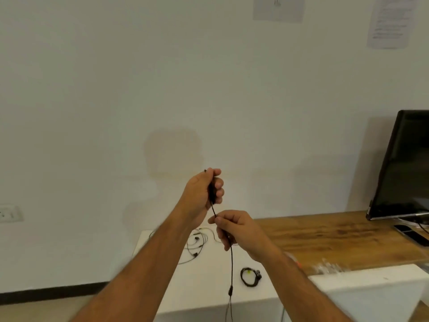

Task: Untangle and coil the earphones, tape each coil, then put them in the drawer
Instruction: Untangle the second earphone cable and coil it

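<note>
My left hand (pixel 204 194) is raised above the white cabinet top (pixel 213 291) and grips loops of a black earphone cable (pixel 231 263) in its curled fingers. Just below it, my right hand (pixel 236 233) pinches the same cable between thumb and fingers. The cable hangs straight down from my right hand, past an inline remote, and off the front edge. A coiled black earphone with a yellow-green tape piece (pixel 250 276) lies on the white top to the right. A tangle of thin earphone cables (pixel 197 245) lies behind my left forearm.
A wooden desk (pixel 325 238) runs to the right, bearing a dark monitor (pixel 404 168) and a dark flat device (pixel 411 233) at its foot. Clear shiny pieces (pixel 328 267) lie at the desk's front edge. A wall socket (pixel 10 213) sits far left.
</note>
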`<state>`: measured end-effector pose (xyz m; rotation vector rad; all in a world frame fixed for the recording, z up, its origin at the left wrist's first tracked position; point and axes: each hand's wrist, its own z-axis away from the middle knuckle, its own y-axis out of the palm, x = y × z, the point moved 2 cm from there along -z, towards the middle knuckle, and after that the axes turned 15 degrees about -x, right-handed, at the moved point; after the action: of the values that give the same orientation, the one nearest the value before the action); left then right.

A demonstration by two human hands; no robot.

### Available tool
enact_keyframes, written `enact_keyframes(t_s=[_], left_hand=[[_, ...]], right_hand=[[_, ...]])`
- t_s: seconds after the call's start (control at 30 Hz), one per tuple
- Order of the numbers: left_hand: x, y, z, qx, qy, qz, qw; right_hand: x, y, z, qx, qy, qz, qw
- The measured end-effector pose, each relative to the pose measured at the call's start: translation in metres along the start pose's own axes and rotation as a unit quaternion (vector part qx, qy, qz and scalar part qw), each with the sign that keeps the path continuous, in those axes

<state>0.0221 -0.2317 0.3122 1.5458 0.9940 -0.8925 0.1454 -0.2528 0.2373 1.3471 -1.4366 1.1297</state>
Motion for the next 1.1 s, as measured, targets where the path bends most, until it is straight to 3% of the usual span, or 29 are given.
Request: enact_keyframes(t_s=[0.13, 0.27, 0.47, 0.63, 0.87, 1.1], left_hand=[[0.017, -0.019, 0.004, -0.057, 0.073, -0.098, 0.991], [0.046, -0.040, 0.012, -0.076, 0.088, -0.223, 0.968], [0.076, -0.046, 0.041, 0.031, 0.001, -0.325, 0.945], [0.086, -0.039, 0.063, 0.053, -0.113, -0.181, 0.975], [0.083, -0.031, 0.076, 0.088, -0.232, -0.072, 0.966], [0.071, -0.024, 0.069, 0.067, -0.179, 0.050, 0.980]], right_hand=[[-0.011, -0.001, 0.014, 0.045, 0.017, 0.086, 0.995], [-0.009, -0.006, 0.026, 0.090, 0.017, 0.174, 0.980], [0.010, -0.017, 0.024, 0.048, -0.068, 0.226, 0.971], [0.015, -0.025, 0.015, 0.045, -0.096, 0.181, 0.978], [-0.002, -0.034, 0.004, 0.012, -0.063, 0.092, 0.994], [-0.034, -0.021, 0.014, -0.019, 0.021, -0.040, 0.999]])
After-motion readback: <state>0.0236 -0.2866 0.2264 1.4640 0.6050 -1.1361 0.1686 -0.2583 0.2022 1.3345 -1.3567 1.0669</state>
